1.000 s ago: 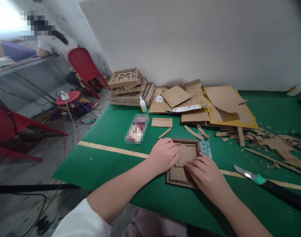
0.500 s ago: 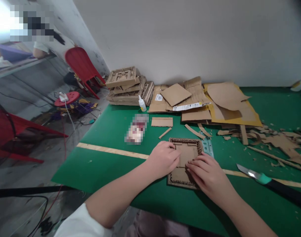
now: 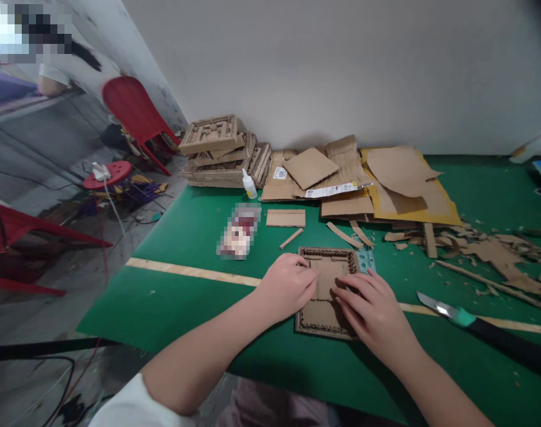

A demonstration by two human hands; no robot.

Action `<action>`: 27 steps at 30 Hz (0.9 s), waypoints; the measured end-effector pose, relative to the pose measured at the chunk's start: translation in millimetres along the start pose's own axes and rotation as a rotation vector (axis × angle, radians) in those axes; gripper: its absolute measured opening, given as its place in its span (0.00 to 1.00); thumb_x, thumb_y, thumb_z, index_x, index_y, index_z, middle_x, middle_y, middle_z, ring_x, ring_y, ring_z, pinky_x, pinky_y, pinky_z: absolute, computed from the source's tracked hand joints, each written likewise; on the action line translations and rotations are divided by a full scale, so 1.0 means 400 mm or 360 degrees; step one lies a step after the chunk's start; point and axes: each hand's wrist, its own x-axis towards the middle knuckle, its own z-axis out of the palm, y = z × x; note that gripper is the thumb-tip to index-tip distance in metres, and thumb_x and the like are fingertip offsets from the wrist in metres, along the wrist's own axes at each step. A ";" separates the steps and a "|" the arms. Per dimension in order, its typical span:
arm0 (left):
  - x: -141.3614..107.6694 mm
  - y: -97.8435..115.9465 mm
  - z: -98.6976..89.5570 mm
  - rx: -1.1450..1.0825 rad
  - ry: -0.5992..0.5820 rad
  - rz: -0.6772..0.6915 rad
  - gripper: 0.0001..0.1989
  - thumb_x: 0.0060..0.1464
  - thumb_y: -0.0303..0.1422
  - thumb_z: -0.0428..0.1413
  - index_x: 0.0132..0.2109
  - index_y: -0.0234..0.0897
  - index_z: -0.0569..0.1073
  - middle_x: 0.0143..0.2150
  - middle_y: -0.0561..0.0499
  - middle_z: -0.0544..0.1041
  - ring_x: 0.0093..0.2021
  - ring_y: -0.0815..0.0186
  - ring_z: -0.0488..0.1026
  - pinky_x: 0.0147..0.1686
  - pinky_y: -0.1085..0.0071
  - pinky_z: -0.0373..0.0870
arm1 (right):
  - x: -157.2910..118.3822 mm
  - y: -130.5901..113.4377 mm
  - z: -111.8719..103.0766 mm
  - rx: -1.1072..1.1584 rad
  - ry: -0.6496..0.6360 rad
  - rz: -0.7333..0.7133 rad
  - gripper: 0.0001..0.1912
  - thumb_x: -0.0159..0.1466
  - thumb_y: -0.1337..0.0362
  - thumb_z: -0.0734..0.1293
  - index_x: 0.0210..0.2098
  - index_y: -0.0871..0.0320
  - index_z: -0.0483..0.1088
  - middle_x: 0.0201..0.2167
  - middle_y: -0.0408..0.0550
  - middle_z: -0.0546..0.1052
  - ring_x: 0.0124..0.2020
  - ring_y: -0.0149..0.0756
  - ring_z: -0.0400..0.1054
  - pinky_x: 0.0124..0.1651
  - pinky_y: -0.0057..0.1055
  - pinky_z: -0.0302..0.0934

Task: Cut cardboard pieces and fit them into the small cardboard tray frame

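A shallow square cardboard frame (image 3: 323, 317) lies flat on the green table, with corrugated strips along its inner edges and a plain panel inside. My left hand (image 3: 288, 284) curls over its left side, fingers bent and tips on the inner panel. Over the right side, my right hand (image 3: 370, 305) bears down with fingers bent and tips at the panel. Whether a small strip is under the fingertips I cannot tell. A translucent teal ruler (image 3: 366, 261) sticks out at the frame's upper right corner. To the right lies a utility knife (image 3: 466, 318), blade out.
Finished-looking cardboard panels (image 3: 217, 148) are stacked at the back left beside a white glue bottle (image 3: 249, 185). Cardboard sheets (image 3: 314, 169) lie along the wall, scraps (image 3: 492, 255) at the right. A blurred-out rectangular item (image 3: 239, 231) rests left. A co-worker sits beyond a red chair (image 3: 134, 112).
The whole view has shifted slightly, so things appear a little further left. Both hands stay on the cardboard frame; the right fingers have spread a little at its right edge.
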 end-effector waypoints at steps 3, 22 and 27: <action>0.000 0.001 0.000 0.0004 0.0011 -0.0005 0.11 0.57 0.27 0.48 0.37 0.34 0.76 0.27 0.48 0.77 0.37 0.62 0.72 0.40 0.65 0.69 | -0.004 -0.001 0.000 -0.0024 -0.0007 0.0039 0.10 0.60 0.68 0.63 0.40 0.54 0.71 0.42 0.49 0.75 0.44 0.36 0.68 0.57 0.47 0.54; 0.002 0.001 0.000 -0.0035 -0.0051 -0.0032 0.12 0.58 0.28 0.47 0.37 0.34 0.76 0.25 0.49 0.76 0.38 0.62 0.72 0.41 0.65 0.68 | -0.006 0.001 0.000 0.0018 -0.0101 0.0020 0.10 0.61 0.67 0.61 0.41 0.54 0.71 0.42 0.49 0.75 0.41 0.35 0.70 0.58 0.49 0.52; 0.001 -0.001 0.000 -0.0041 -0.0035 -0.0034 0.12 0.57 0.28 0.48 0.38 0.35 0.76 0.26 0.49 0.77 0.37 0.62 0.72 0.41 0.65 0.68 | -0.006 -0.001 -0.001 0.0043 -0.0112 0.0036 0.10 0.61 0.67 0.62 0.41 0.54 0.71 0.42 0.48 0.75 0.41 0.35 0.69 0.58 0.49 0.51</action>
